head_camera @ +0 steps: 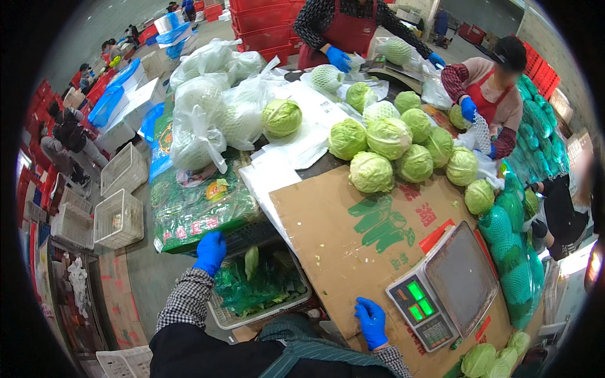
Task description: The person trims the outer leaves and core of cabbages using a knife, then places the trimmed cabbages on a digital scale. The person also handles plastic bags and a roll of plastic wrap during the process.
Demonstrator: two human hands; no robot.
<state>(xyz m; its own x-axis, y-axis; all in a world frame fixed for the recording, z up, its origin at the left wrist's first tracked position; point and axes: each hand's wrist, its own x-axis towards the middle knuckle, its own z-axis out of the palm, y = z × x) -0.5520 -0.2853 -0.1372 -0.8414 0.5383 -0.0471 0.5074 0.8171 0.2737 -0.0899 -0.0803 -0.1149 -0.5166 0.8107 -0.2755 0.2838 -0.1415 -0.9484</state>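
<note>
My left hand (210,253), in a blue glove, is curled at the front edge of a stack covered in printed green plastic (203,212). Whether its fingers grip that edge is hidden. Loosely bent and holding nothing, my blue-gloved right hand (371,322) is over the cardboard sheet (326,245), left of a digital scale (444,283) whose pan is bare. Beyond the cardboard's far edge several round green cabbages (372,171) are heaped. One cabbage (282,117) sits apart beside knotted clear plastic bags (198,127) of net-wrapped produce. White plastic sheets (279,175) lie between.
Below my left hand stands a crate (222,314) of green netting and leaves. Across the table a person in a red apron (352,33) handles netted cabbages; another (491,94) holds a foam net. Green net sacks (513,255) line the right side. White crates (118,219) stand left.
</note>
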